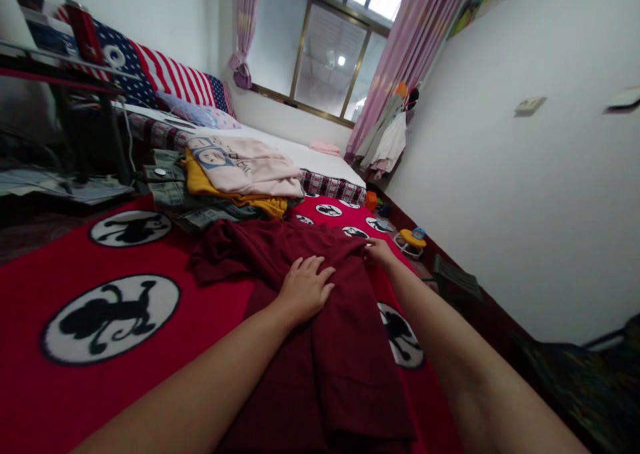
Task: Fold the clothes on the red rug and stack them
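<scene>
Maroon garment [350,361] lies under the left hand [306,286], fingers loosely spread, the right hand [379,251] pinching its edge; uneven pulling could crease it.

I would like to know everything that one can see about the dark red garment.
The dark red garment looks like plain, soft, matte cloth. It lies spread on the red blanket, bunched at the far end, with a sleeve-like part out to the left and long folds running toward the camera. The left hand rests palm-down on it; the right hand seems to pinch its right edge. Its exact type is unclear.
</scene>
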`<state>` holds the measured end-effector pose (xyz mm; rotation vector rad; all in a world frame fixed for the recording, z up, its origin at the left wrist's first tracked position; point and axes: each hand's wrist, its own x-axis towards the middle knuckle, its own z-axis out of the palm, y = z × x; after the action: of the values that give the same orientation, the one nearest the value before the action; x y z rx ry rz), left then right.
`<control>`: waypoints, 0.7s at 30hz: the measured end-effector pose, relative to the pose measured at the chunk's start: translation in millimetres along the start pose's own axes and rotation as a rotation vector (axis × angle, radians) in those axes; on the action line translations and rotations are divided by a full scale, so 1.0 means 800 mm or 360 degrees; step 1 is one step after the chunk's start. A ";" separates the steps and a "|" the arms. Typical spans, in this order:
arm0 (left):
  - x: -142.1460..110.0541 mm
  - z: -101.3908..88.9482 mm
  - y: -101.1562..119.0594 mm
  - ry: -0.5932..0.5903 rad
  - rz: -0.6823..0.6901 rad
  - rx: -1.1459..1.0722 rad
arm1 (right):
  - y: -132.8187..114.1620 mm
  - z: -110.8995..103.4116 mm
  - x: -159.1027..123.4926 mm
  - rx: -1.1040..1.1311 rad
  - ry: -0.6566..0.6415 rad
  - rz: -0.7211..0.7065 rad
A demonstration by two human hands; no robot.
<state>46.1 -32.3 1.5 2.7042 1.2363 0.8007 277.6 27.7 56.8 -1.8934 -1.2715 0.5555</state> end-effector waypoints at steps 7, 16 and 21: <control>0.001 0.001 -0.002 0.0041 -0.0002 -0.0042 | -0.008 -0.022 0.035 -0.0309 -0.0177 0.0014; 0.001 0.005 0.002 0.0024 -0.0046 -0.0051 | -0.019 0.020 0.056 -0.1124 -0.0049 -0.0132; 0.001 0.005 0.002 0.0031 -0.0052 -0.0044 | -0.055 0.038 0.044 -0.1352 0.0089 -0.0275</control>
<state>49.6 -31.9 -0.7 2.6539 1.2601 0.8361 245.3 79.7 75.3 -2.3915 -1.7826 -0.1802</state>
